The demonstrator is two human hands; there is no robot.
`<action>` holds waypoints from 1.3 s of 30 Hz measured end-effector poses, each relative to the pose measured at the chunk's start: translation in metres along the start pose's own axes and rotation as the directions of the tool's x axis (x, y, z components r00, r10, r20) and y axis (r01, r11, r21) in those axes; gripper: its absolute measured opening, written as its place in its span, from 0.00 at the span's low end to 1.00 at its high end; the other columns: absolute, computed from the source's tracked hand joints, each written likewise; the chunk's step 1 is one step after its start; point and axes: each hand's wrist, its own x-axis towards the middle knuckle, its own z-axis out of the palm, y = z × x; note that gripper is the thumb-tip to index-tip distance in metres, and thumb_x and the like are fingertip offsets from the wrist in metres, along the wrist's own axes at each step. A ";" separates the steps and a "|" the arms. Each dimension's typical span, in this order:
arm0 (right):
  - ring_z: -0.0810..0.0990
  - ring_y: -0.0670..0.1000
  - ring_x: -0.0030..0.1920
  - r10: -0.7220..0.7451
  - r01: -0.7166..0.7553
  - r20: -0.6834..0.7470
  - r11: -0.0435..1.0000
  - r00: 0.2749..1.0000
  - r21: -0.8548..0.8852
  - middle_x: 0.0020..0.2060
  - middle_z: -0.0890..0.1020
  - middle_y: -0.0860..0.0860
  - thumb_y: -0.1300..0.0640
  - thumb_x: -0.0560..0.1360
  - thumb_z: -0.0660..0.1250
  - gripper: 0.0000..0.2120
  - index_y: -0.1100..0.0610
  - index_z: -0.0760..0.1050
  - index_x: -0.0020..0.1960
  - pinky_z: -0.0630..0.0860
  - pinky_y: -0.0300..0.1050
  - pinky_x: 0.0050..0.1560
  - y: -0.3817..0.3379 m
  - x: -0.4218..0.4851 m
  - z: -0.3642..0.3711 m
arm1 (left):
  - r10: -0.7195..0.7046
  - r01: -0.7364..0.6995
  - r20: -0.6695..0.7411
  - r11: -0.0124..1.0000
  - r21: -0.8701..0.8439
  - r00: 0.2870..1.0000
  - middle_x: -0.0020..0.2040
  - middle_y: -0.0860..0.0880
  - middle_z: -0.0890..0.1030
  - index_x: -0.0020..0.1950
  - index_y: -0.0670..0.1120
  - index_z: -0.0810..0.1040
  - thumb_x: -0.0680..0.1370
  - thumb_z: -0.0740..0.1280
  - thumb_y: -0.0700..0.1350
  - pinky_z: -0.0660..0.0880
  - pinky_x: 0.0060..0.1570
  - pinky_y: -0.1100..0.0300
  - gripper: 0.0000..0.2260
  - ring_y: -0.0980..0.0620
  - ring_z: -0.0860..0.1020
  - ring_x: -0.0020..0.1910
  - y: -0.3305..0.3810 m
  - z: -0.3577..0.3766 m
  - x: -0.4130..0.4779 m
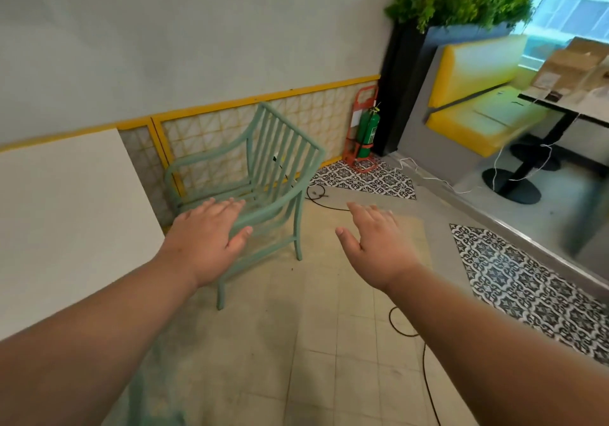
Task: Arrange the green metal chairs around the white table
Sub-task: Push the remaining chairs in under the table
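Note:
A green metal chair [280, 159] with a slatted back stands beside the white table [66, 221], its seat facing the table's right edge. My left hand [207, 238] is stretched out flat over the chair's near armrest, fingers apart, holding nothing; whether it touches the armrest I cannot tell. Over the bare floor to the right of the chair, my right hand [372, 244] is spread open and empty. At the bottom edge, under my left forearm, a blurred piece of green metal [155, 389] shows.
A wall with a yellow rail runs behind the chair. A green fire extinguisher [367, 135] in an orange stand sits in the corner by a tall black planter [405, 79]. Black cables [425, 373] lie on the floor tiles. A yellow booth seat [474, 96] and a dark table are at right.

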 end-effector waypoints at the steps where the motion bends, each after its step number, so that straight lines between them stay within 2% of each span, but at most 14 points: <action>1: 0.60 0.57 0.80 0.004 -0.004 0.008 1.000 1.000 0.004 0.78 0.68 0.54 0.40 0.84 0.53 0.31 0.55 0.59 0.82 0.51 0.54 0.81 0.005 0.014 0.000 | -0.001 0.001 0.014 1.000 0.000 1.000 0.81 0.52 0.64 0.82 0.54 0.59 0.79 0.43 0.67 0.62 0.75 0.46 0.34 0.46 0.60 0.80 0.001 -0.001 0.018; 3: 0.60 0.57 0.80 0.013 -0.013 0.022 1.000 1.000 0.009 0.78 0.68 0.54 0.39 0.84 0.53 0.31 0.55 0.59 0.82 0.51 0.55 0.81 0.019 0.043 0.000 | 0.004 -0.005 0.013 1.000 0.009 1.000 0.81 0.52 0.63 0.82 0.54 0.58 0.81 0.46 0.65 0.61 0.75 0.47 0.31 0.47 0.60 0.80 0.004 0.000 0.055; 8: 0.60 0.56 0.80 -0.016 0.016 0.030 1.000 0.999 -0.015 0.78 0.68 0.53 0.40 0.84 0.53 0.31 0.54 0.59 0.82 0.52 0.55 0.81 0.055 0.123 -0.006 | -0.020 0.020 0.001 1.000 -0.003 1.000 0.81 0.51 0.63 0.82 0.54 0.58 0.80 0.43 0.66 0.61 0.76 0.48 0.33 0.48 0.60 0.80 0.016 0.005 0.132; 11: 0.58 0.56 0.81 -0.051 0.052 0.033 0.999 0.998 -0.014 0.79 0.67 0.52 0.39 0.84 0.53 0.31 0.53 0.57 0.83 0.52 0.55 0.81 0.076 0.171 -0.008 | -0.056 0.056 -0.011 0.998 0.002 0.998 0.81 0.51 0.63 0.82 0.54 0.57 0.82 0.45 0.66 0.61 0.75 0.47 0.31 0.47 0.60 0.80 0.022 0.012 0.175; 14: 0.59 0.55 0.81 -0.125 0.127 0.055 0.992 0.991 -0.019 0.79 0.67 0.52 0.37 0.82 0.49 0.34 0.53 0.57 0.83 0.53 0.56 0.81 0.114 0.233 -0.009 | -0.111 0.111 -0.014 0.994 0.001 0.994 0.80 0.52 0.65 0.82 0.54 0.58 0.80 0.44 0.66 0.63 0.74 0.46 0.32 0.46 0.62 0.79 0.038 0.019 0.226; 20: 0.58 0.54 0.81 -0.215 0.224 0.136 0.973 0.967 -0.055 0.80 0.66 0.52 0.38 0.84 0.52 0.32 0.53 0.57 0.83 0.52 0.55 0.81 0.173 0.340 -0.024 | -0.261 0.258 -0.041 0.964 -0.069 0.964 0.79 0.51 0.68 0.80 0.52 0.62 0.77 0.43 0.67 0.65 0.73 0.47 0.36 0.47 0.65 0.77 0.070 0.024 0.304; 24: 0.62 0.56 0.79 -0.274 0.284 0.141 0.957 0.951 -0.056 0.77 0.69 0.54 0.40 0.84 0.53 0.30 0.55 0.61 0.81 0.55 0.54 0.80 0.176 0.405 -0.026 | -0.341 0.338 -0.012 0.936 -0.095 0.940 0.78 0.51 0.68 0.80 0.52 0.62 0.77 0.45 0.66 0.64 0.73 0.46 0.35 0.48 0.63 0.78 0.068 0.034 0.340; 28: 0.63 0.55 0.79 -0.345 0.357 0.163 0.933 0.924 -0.051 0.77 0.70 0.53 0.39 0.83 0.50 0.32 0.54 0.60 0.82 0.54 0.54 0.80 0.170 0.471 -0.012 | -0.410 0.408 -0.011 0.910 -0.075 0.912 0.80 0.52 0.64 0.81 0.53 0.59 0.83 0.51 0.62 0.61 0.74 0.47 0.28 0.49 0.60 0.79 0.044 0.037 0.389; 34: 0.61 0.54 0.79 -0.359 0.374 0.182 0.926 0.915 -0.057 0.78 0.68 0.51 0.40 0.84 0.53 0.30 0.53 0.58 0.82 0.55 0.52 0.80 0.170 0.572 0.004 | -0.429 0.429 0.012 0.899 -0.086 0.903 0.81 0.52 0.62 0.83 0.53 0.55 0.78 0.42 0.68 0.59 0.76 0.44 0.35 0.48 0.58 0.81 0.005 0.053 0.490; 39: 0.56 0.53 0.81 -0.354 0.368 0.204 0.929 0.913 -0.032 0.80 0.65 0.50 0.40 0.85 0.54 0.31 0.52 0.55 0.83 0.52 0.52 0.81 0.174 0.649 0.009 | -0.405 0.406 0.029 0.911 -0.068 0.914 0.82 0.52 0.60 0.83 0.52 0.54 0.80 0.44 0.65 0.58 0.78 0.45 0.34 0.48 0.56 0.81 -0.015 0.053 0.566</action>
